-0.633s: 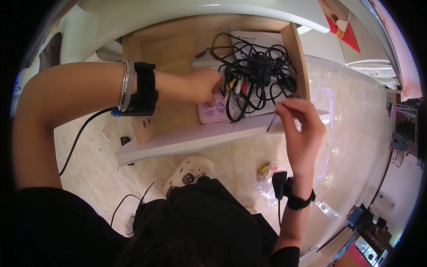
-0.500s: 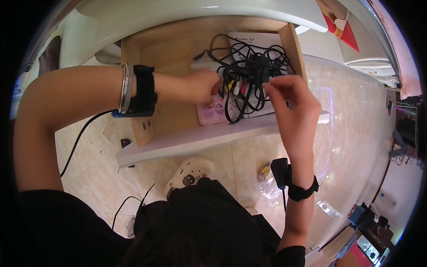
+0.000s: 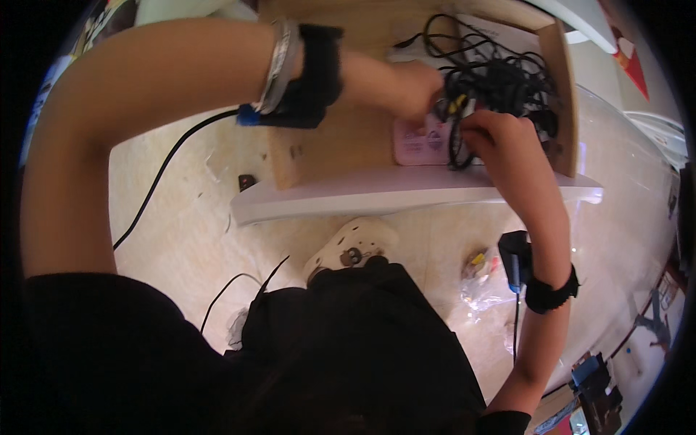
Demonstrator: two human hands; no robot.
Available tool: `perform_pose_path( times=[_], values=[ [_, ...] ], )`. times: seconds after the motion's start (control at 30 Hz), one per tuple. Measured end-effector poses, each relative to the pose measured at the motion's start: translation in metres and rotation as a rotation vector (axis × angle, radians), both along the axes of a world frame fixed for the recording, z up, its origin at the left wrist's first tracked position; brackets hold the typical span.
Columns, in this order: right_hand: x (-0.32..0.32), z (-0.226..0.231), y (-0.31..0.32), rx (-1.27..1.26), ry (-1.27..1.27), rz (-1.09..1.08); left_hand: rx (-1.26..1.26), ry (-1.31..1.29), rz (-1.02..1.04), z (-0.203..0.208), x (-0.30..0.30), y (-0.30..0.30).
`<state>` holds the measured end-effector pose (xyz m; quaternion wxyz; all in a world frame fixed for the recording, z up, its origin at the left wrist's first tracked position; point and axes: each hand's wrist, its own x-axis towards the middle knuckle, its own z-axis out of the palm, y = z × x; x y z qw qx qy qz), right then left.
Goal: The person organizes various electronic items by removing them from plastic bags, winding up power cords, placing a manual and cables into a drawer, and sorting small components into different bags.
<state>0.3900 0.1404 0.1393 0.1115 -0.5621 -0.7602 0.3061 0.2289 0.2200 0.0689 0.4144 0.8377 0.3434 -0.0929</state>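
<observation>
A tangle of black cables lies at the right side of an open wooden drawer. Yellow-tipped plugs show at its near left edge. My left hand is closed at that edge, with its fingertips mostly hidden. Beside the loop hanging nearest me, my right hand pinches at the black cable; its grip is partly hidden by the fingers. A pink flat pack lies below my left hand. Under the cables is a white printed booklet.
The drawer's pale front panel stands between me and its contents. On the tiled floor are a clear plastic bag, a small black object and my cream clog. A cord trails from my left wrist strap.
My right hand has come down from above the bundle to its near loop. My left hand stays by the plugs. The whole view has shifted, so the drawer sits higher and further right.
</observation>
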Motion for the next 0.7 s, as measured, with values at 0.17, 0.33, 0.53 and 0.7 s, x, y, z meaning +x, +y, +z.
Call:
perform_pose_path(
  times=[0.17, 0.33, 0.53, 0.7],
  values=[
    [0.003, 0.009, -0.005, 0.136, -0.044, -0.086, 0.045, -0.023, -0.011, 0.004, 0.003, -0.001],
    [0.027, 0.041, -0.026, 0.518, -0.129, 0.046, 0.034, -0.018, -0.01, 0.005, -0.002, -0.006],
    [0.091, 0.077, -0.068, 0.628, -0.446, 0.247, 0.014, -0.17, -0.066, 0.04, -0.02, 0.002],
    [0.19, 0.121, -0.127, 0.437, -0.898, 0.296, 0.002, -0.468, 0.246, 0.104, -0.059, -0.011]
  ],
)
